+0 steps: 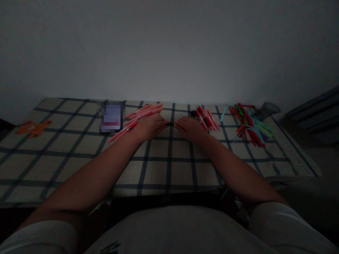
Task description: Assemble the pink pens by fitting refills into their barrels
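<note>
My left hand (152,126) and my right hand (191,127) meet near the middle of the table, with their fingers pinched. Between the fingertips runs a thin dark pen-like piece (171,124), one end in each hand; its exact kind is too small and dim to make out. Just behind and left of my left hand lies a loose bundle of pink and red pens (143,112). To the right of my right hand rests a smaller group of red and pink pen pieces (209,119), with black bits (195,114) at its left side.
A checked cloth (156,173) covers the table, which stands against a pale wall (169,53). A phone (111,116) lies left, near an orange bear-shaped figure (33,128). Right are a light-blue strip (223,114), colourful strips (249,125) and a tipped clear cup (268,109).
</note>
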Demonstrator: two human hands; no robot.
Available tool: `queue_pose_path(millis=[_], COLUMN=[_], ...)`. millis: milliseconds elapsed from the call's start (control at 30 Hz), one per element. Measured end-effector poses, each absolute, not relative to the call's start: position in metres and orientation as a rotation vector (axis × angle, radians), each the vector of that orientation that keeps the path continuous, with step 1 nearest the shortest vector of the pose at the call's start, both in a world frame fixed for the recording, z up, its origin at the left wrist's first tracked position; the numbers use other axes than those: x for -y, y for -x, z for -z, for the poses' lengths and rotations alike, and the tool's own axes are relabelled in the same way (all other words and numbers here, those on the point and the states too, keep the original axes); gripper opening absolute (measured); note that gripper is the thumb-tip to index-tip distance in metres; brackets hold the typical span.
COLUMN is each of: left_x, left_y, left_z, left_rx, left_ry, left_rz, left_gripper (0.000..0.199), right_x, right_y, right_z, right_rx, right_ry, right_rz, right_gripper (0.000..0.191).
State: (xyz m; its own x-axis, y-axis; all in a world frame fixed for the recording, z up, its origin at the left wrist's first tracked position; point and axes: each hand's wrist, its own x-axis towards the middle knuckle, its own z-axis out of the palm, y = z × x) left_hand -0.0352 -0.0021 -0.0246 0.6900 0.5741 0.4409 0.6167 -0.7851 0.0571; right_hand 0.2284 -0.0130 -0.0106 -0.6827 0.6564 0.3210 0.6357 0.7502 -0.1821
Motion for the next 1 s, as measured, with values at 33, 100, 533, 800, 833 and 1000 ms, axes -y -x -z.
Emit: queue_pose_path(millis=[33, 100, 533, 800, 833, 1000], left_x=[0.002, 0.002, 0.0, 0.007, 0.008, 0.012], left_y=[0.035, 0.035, 0.035, 0.03, 0.029, 0.033], left_z=[0.025, 0.025, 0.023, 0.016, 0.014, 0.006], left_rx=[0.971, 0.925, 0.865, 0.995, 1.026, 1.263], left_ry=[2.79, 2.761, 2.668, 2.619, 2.62, 2.594], left_rz=[0.702, 0.766, 0.996, 0.856, 0.842, 0.743], left_gripper=[0.033, 0.032, 0.024, 0.03, 0.028, 0.046], right_x=[0.012, 0.011, 0.016, 0.013, 0.013, 0.009], right_y=[-0.229, -0.228, -0.211, -0.21, -0.211, -0.223], right_z=[0.012, 0.013, 0.012, 0.014, 0.013, 0.004], right_rx=[2.553, 2.49, 2.133, 2.132, 2.151, 2.248], right_ry=[0.98, 0.971, 1.034, 1.006, 0.996, 0.976], right_rz=[-0.157, -0.331, -0.887, -0.837, -0.804, -0.477], right_gripper=[0.032, 0.035, 0.055, 0.053, 0.053, 0.054])
